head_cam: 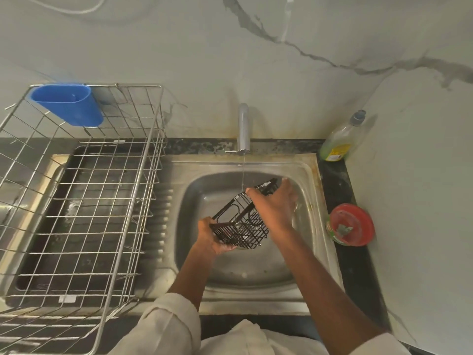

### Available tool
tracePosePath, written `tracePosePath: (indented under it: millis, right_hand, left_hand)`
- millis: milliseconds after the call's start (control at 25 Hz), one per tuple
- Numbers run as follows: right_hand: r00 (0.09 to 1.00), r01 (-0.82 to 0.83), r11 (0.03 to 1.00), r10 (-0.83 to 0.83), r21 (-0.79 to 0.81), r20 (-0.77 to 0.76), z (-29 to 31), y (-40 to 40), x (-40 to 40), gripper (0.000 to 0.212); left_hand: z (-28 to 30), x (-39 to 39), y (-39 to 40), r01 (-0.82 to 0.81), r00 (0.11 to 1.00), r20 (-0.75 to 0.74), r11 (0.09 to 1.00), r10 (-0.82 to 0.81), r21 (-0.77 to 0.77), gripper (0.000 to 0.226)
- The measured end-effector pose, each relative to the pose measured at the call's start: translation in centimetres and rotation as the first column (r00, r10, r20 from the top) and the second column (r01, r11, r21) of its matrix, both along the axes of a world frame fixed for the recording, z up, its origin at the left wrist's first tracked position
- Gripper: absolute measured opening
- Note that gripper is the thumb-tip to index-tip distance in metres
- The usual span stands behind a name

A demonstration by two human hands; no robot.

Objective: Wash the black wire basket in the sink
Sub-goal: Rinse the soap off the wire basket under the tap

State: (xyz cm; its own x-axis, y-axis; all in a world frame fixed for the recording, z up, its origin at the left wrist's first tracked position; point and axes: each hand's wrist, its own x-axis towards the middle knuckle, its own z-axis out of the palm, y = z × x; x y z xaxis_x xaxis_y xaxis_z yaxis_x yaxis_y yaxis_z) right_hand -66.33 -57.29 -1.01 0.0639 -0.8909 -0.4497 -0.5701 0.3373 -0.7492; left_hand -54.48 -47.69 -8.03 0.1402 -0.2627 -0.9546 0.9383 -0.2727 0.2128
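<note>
Both hands are on the black wire basket: left hand curls round its near end, right hand wraps over the far side, tilting it above the steel sink under a thin stream from one chrome tap. At 9 o'clock, one shiny wire rack with one blue plastic cup.
</note>
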Motion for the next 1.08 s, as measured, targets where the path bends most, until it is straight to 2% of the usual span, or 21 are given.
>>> tracePosePath:
  millis: [160,280,320,440,600,720,760,840,920,1000,1080]
  right_hand:
    - [0.998,0.064,0.998,-0.064,0.030,0.016,0.4,0.3,0.2,0.132]
    - [0.997,0.081,0.996,-0.081,0.028,0.009,0.8,0.8,1.2,0.137]
    - [0.996,0.083,0.997,-0.083,0.012,0.013,1.0,0.9,1.5,0.138]
    - [1.000,0.018,1.000,-0.018,-0.012,-0.006,1.1,0.9,2.1,0.133]
    - [0.991,-0.118,0.990,0.113,-0.072,-0.066,1.8,-0.2,2.7,0.121]
    - [0.988,-0.147,0.981,0.139,-0.126,-0.070,2.2,0.0,3.4,0.122]
    - [0.986,-0.161,0.976,0.152,-0.146,-0.076,2.3,0.3,3.5,0.121]
    - [0.977,-0.201,0.963,0.184,-0.179,-0.106,2.3,0.7,3.2,0.117]
    - [0.971,-0.219,0.952,0.191,-0.213,-0.144,2.2,0.7,2.5,0.114]
    - [0.966,-0.221,0.948,0.180,-0.231,-0.187,2.3,0.5,1.6,0.110]
    - [0.964,-0.217,0.950,0.172,-0.225,-0.202,2.6,0.1,0.8,0.107]
  left_hand:
    - [-0.8,-0.8,0.2,-0.101,0.994,-0.036,0.995,0.101,-0.012,0.015]
    - [-0.3,-1.9,-0.2,-0.161,0.986,-0.048,0.986,0.160,-0.030,0.020]
    - [-0.3,-2.1,-0.4,-0.181,0.982,-0.051,0.983,0.180,-0.022,0.023]
    - [-1.4,-1.7,-1.0,-0.182,0.980,-0.080,0.983,0.182,0.013,0.052]
    - [-3.5,-1.1,-0.5,-0.055,0.994,-0.088,0.997,0.060,0.063,0.053]
    - [-3.4,-1.0,-0.3,0.093,0.991,-0.097,0.996,-0.091,0.011,0.049]
    - [-2.9,-1.0,-0.2,0.160,0.985,-0.068,0.987,-0.159,0.018,0.045]
    - [-2.2,-0.7,0.0,0.320,0.939,0.101,0.944,-0.327,0.086,0.035]
    - [-1.8,-0.1,-0.1,0.401,0.837,0.313,0.892,-0.450,0.210,0.041]
    - [-1.3,0.6,-1.2,0.399,0.778,0.432,0.890,-0.455,0.219,0.044]
    - [-0.4,0.7,-2.6,0.417,0.757,0.485,0.895,-0.438,0.156,0.036]
